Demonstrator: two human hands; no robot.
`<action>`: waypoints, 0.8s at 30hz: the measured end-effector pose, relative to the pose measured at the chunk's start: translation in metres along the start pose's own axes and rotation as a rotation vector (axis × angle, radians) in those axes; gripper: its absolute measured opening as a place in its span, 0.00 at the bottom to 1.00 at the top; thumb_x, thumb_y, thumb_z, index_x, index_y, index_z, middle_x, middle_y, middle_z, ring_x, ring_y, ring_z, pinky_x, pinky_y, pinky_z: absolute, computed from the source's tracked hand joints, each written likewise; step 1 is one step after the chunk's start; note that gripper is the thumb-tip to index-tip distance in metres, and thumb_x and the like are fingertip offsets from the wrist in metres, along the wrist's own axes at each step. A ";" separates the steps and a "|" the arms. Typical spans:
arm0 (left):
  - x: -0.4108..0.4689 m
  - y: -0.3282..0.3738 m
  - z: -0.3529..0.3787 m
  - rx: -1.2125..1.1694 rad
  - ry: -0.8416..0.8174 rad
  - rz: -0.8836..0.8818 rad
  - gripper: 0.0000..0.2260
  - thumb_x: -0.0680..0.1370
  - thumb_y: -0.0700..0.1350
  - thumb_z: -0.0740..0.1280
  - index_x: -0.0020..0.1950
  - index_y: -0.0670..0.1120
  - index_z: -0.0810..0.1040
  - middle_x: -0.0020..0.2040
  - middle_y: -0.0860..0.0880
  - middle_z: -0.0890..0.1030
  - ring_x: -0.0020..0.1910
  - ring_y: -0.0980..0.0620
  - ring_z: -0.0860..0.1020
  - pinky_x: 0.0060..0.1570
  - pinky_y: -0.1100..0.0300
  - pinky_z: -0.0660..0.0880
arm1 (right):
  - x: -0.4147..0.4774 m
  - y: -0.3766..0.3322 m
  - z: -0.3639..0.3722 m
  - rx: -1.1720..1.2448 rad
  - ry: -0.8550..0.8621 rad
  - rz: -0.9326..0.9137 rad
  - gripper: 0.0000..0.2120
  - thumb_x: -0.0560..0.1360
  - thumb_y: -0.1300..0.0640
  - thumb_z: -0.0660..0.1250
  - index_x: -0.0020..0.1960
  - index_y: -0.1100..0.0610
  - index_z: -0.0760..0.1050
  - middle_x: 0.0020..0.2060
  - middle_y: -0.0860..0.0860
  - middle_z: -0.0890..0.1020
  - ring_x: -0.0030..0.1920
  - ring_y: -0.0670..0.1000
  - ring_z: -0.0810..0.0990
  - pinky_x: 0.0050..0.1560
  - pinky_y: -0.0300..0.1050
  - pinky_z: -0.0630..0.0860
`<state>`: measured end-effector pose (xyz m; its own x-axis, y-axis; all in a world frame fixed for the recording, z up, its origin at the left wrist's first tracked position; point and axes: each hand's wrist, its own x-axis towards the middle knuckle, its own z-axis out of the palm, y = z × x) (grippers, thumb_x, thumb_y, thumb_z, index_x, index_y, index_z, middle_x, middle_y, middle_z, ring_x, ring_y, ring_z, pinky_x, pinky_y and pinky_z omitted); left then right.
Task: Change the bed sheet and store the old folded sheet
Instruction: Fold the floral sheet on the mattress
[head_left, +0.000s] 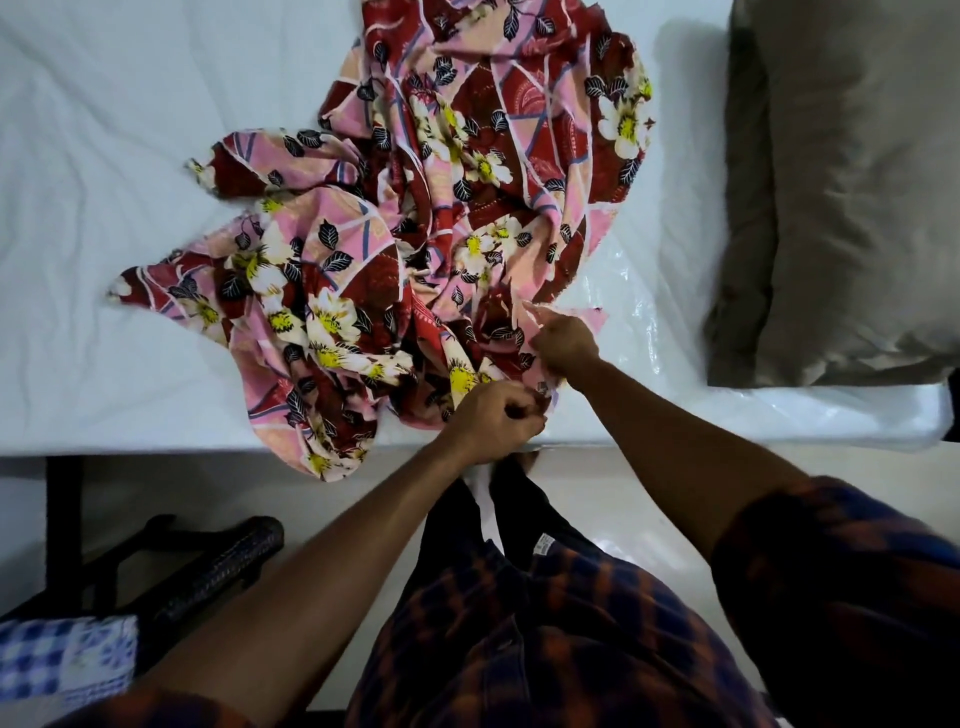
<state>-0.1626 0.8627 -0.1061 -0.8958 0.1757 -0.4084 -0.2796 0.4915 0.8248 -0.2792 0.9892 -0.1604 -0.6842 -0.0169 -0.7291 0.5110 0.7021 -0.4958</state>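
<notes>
A crumpled floral sheet (415, 218), red and pink with white and yellow flowers, lies in a heap on the white mattress (104, 208). One fold hangs over the near bed edge. My left hand (493, 421) is closed on the sheet's hem at the near edge. My right hand (563, 340) pinches the same hem a little farther in and to the right. Both fists hide the cloth they grip.
A grey-brown pillow (841, 197) lies at the right end of the bed, with clear plastic wrap (639, 332) showing on the mattress beside it. A dark chair (208, 566) with a blue checked cloth (62, 654) stands on the pale floor at lower left.
</notes>
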 end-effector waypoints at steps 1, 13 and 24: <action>0.000 0.000 -0.001 -0.067 -0.005 -0.064 0.14 0.70 0.46 0.71 0.26 0.47 0.71 0.28 0.50 0.74 0.30 0.51 0.73 0.34 0.52 0.71 | 0.001 0.003 0.000 0.058 0.028 0.001 0.14 0.74 0.50 0.64 0.56 0.50 0.82 0.46 0.47 0.82 0.43 0.49 0.80 0.43 0.38 0.76; 0.009 0.004 -0.013 0.064 -0.288 -0.185 0.14 0.65 0.54 0.64 0.25 0.46 0.74 0.28 0.48 0.75 0.33 0.46 0.76 0.37 0.53 0.73 | 0.014 -0.009 -0.014 0.754 0.160 0.325 0.03 0.73 0.59 0.70 0.43 0.59 0.78 0.36 0.52 0.79 0.39 0.53 0.79 0.38 0.42 0.72; -0.018 -0.069 -0.092 -0.187 0.412 -0.373 0.03 0.79 0.40 0.69 0.51 0.47 0.81 0.44 0.54 0.81 0.42 0.59 0.80 0.40 0.62 0.75 | 0.000 -0.086 0.002 0.703 0.100 -0.336 0.36 0.72 0.74 0.57 0.70 0.40 0.71 0.76 0.47 0.65 0.61 0.62 0.76 0.59 0.61 0.79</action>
<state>-0.1591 0.7472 -0.1194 -0.7754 -0.3447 -0.5292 -0.6242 0.2911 0.7250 -0.3221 0.9273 -0.1183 -0.8869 -0.0609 -0.4579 0.4551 0.0549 -0.8888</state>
